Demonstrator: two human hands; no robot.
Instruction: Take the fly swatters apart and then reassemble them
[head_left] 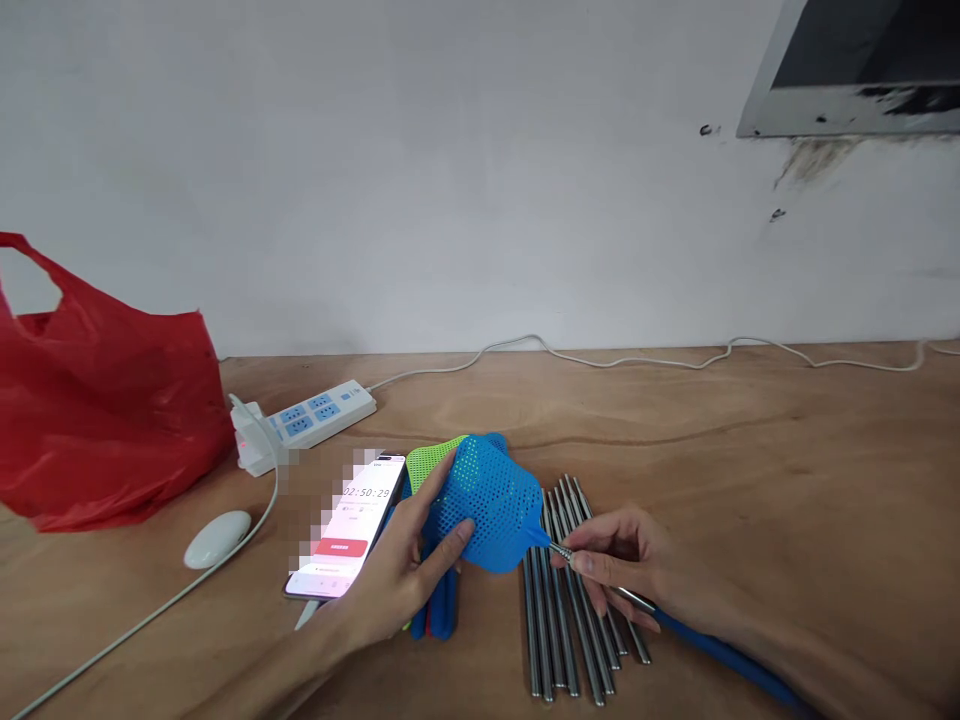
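Note:
In the head view, my left hand (412, 560) grips the perforated blue fly swatter head (499, 510), thumb on top and fingers behind it. My right hand (622, 560) pinches the swatter's thin metal shaft close to the neck, where a ridged, thread-like end meets the blue plastic. A blue handle (720, 645) runs from that shaft beneath my right forearm. Below the hands lie several loose metal rods (555, 630), roughly side by side. Under the left hand are a green mesh swatter head (431, 457) and blue handles (444, 612), partly covered.
A lit phone (352, 530) showing a timer lies left of my left hand. Further left are a white mouse-shaped object (217, 540), a white power strip (322, 415) with a cable, and a red plastic bag (112, 420). The wooden table (787, 480) meets a white wall.

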